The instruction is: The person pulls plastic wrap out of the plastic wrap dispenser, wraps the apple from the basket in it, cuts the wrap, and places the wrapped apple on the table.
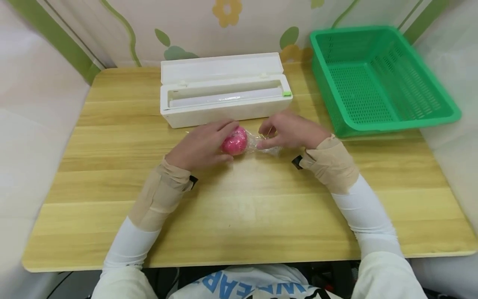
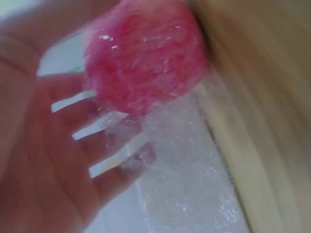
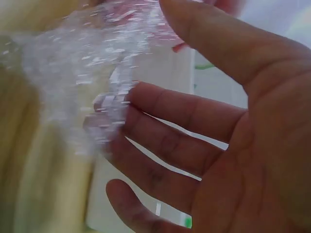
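A round, pink, fruit-like thing point(image 1: 235, 141), wrapped in clear film, sits near the table's middle; its exact kind is unclear. My left hand point(image 1: 203, 145) holds it from the left, fingers over the far side and thumb at the near side. To its right trails a loose end of cling film point(image 2: 189, 170), crinkled and shiny. Beside that end is my right hand point(image 1: 293, 131), its fingers bent and spread apart from the thumb. In the right wrist view the blurred film lies against its fingertips point(image 3: 138, 94); no firm pinch shows.
Behind the hands stands a white film dispenser box point(image 1: 224, 114) with its lid point(image 1: 222, 68) up and a roll point(image 1: 228, 97) inside. A green plastic basket point(image 1: 381, 124) is at the back right. The wooden table point(image 1: 261, 220) extends toward the person.
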The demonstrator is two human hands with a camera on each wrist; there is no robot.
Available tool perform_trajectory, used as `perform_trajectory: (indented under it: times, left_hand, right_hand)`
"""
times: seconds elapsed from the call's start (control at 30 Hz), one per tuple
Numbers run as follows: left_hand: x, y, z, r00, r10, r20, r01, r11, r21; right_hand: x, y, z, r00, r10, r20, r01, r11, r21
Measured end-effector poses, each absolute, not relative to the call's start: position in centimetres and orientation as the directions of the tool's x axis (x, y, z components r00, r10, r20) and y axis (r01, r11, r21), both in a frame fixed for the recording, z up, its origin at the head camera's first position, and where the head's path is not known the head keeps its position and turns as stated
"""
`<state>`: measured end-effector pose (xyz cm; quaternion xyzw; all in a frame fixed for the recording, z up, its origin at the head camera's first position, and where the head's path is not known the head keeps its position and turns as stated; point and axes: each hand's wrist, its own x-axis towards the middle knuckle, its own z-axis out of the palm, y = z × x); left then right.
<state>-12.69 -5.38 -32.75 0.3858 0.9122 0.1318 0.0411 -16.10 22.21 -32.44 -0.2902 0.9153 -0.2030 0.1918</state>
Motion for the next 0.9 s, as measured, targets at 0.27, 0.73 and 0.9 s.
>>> perform_trajectory:
  times: [0.27, 0.73, 0.9]
  left_hand:
    - [-12.9, -5.1, -33.0, -0.693, 0.707, 0.142, 0.716, 0.649, 0.259]
    - [-12.8, -6.5, -31.6, -0.689, 0.710, 0.144, 0.708, 0.619, 0.341]
    - [-12.8, -6.6, -31.4, -0.675, 0.724, 0.142, 0.718, 0.599, 0.354]
  right_hand:
    - [-16.2, 21.1, -34.0, -0.755, -0.654, -0.055, -0.559, 0.685, -0.468]
    - [-16.3, 20.8, -33.6, -0.736, -0.666, -0.117, -0.504, 0.656, -0.561]
    - [-16.0, 20.6, -33.1, -0.734, -0.673, -0.090, -0.491, 0.618, -0.614]
